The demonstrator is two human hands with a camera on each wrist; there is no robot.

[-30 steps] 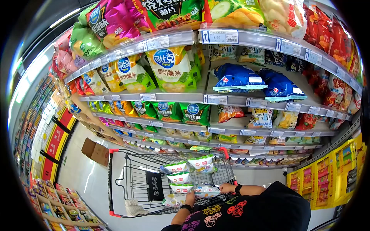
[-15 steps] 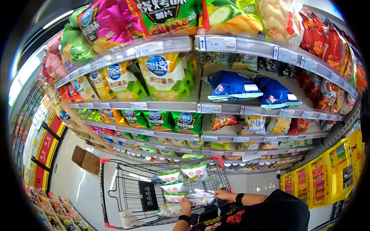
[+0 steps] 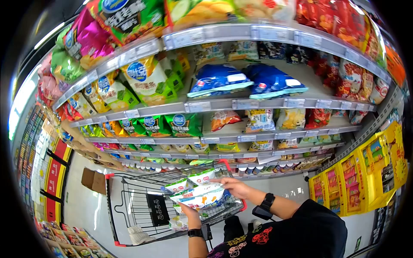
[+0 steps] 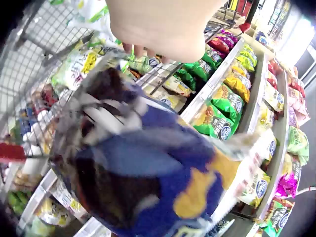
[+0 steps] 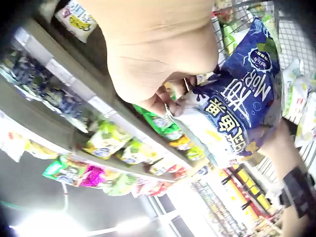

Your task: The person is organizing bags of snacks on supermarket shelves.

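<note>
Both hands hold a blue-and-white snack bag (image 3: pixel 205 198) over the shopping cart (image 3: pixel 129 200). My right hand (image 3: pixel 237 189) pinches the bag's upper right end; the right wrist view shows thumb and fingers on the edge of the snack bag (image 5: pixel 247 94). At the bag's lower left end is my left hand (image 3: pixel 189 216), gripping it from the near side. In the left wrist view the snack bag (image 4: pixel 158 168) fills the middle, below the left hand (image 4: pixel 158 29), whose fingers are mostly hidden. White-and-green snack bags (image 3: pixel 202 176) lie in the cart behind the held one.
Stocked snack shelves (image 3: pixel 202 141) rise beyond the cart, with two blue bags (image 3: pixel 275 81) lying on one. A yellow display rack (image 3: pixel 361 172) stands at the right. An open cardboard box (image 3: pixel 94 180) sits on the floor at the left. A whitish cloth-like item (image 3: pixel 140 235) hangs by the cart's near corner.
Both hands have raised the blue-and-white snack bag from among the bags in the cart, and it now faces the head camera. The head view has swung to the right.
</note>
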